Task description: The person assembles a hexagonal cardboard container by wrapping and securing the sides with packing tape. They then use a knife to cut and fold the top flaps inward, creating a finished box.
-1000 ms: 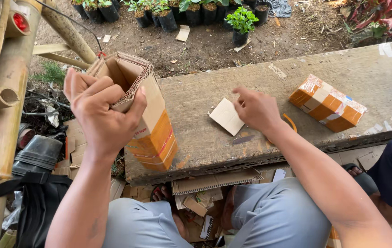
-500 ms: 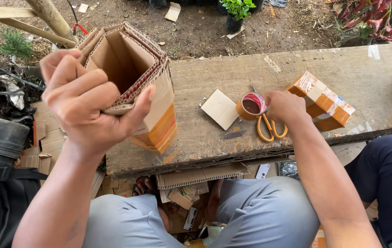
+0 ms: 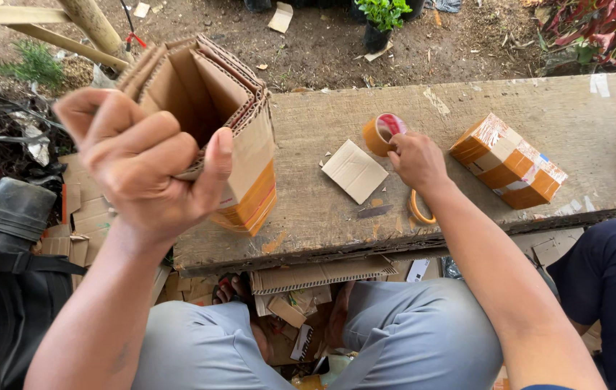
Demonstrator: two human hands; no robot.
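Outdoor daylight. Weathered wooden plank surface (image 3: 337, 224) over bare dirt ground (image 3: 322, 50); bamboo poles (image 3: 91, 25) left, potted plant (image 3: 384, 18) beyond.

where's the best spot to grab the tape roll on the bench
Probably across the tape roll's outer rim, coming from the near side where the right hand already touches it. It looks tipped up on edge on the wooden bench, so the open core faces up and a thumb could hook inside with fingers outside.
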